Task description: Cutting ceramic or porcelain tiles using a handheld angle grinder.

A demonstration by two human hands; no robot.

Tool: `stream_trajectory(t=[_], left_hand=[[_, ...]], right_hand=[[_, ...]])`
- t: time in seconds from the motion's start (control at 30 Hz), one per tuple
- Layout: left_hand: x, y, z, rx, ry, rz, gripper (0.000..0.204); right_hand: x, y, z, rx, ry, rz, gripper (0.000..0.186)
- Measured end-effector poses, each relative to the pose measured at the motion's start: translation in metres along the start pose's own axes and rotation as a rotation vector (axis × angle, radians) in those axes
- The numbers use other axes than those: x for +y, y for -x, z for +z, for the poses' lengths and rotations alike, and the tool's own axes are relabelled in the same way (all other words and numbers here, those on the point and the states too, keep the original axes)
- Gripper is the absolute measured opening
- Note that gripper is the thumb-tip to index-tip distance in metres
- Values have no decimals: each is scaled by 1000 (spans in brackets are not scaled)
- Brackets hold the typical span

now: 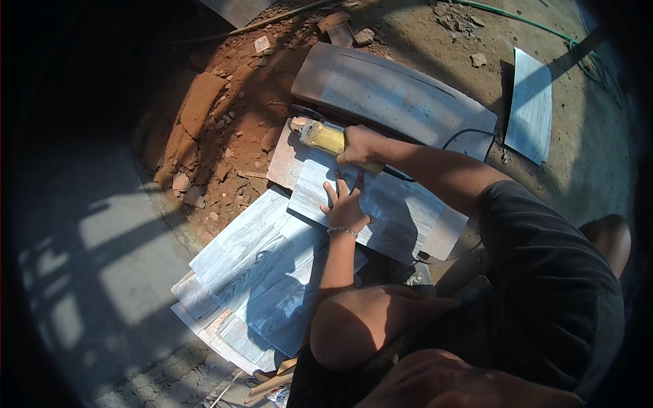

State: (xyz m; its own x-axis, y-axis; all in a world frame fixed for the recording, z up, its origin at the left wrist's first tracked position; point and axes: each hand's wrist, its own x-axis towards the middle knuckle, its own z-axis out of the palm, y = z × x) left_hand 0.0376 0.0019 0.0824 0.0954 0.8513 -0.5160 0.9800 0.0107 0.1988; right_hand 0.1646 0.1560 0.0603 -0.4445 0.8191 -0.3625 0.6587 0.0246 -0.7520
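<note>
The fingers of the right hand (360, 145), at the centre of the frame and slightly above, are curled closed around the rear of a yellow angle grinder (325, 138). The undersides of those fingers are hidden by the tool. By the left hand (345, 206), just below, nothing is gripped: its fingers are fanned wide and laid over the grey wood-grain tile (391, 207), mid-frame. A chain bracelet (342, 231) is worn on the left wrist.

The grinder is pointed toward the upper left, its metal head held near the upper left end of the tile; whether the tile is touched by its disc cannot be told. A black cord (468, 131) is seen looping to the right of the tool.

The tile is supported by a pale slab (281, 162), which is left exposed at the tile's left and lower right ends. Beyond it, a second, larger slab (408, 92) is set across the upper middle, partly shaded.

At the lower left of centre, similar tiles are heaped in an overlapping stack (235, 248). A single tile (530, 105) is placed apart at the upper right, with a green hose (530, 22) stretched above it. Reddish soil (238, 146) is strewn with rubble at the upper left, and a concrete floor (129, 255) is crossed by shadows at the left.
</note>
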Motion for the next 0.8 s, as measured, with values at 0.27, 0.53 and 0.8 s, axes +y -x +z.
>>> stream_trajectory(t=[0.27,0.53,0.8], left_hand=[[2,-2,1,-5,-30,-3,124],[2,-3,4,8,-2,12,125],[0,-4,7,22,-22,15,125]], right_hand=[[0,-1,2,2,17,20,59],[-5,6,-1,12,25,27,60],[1,3,3,31,38,-9,56]])
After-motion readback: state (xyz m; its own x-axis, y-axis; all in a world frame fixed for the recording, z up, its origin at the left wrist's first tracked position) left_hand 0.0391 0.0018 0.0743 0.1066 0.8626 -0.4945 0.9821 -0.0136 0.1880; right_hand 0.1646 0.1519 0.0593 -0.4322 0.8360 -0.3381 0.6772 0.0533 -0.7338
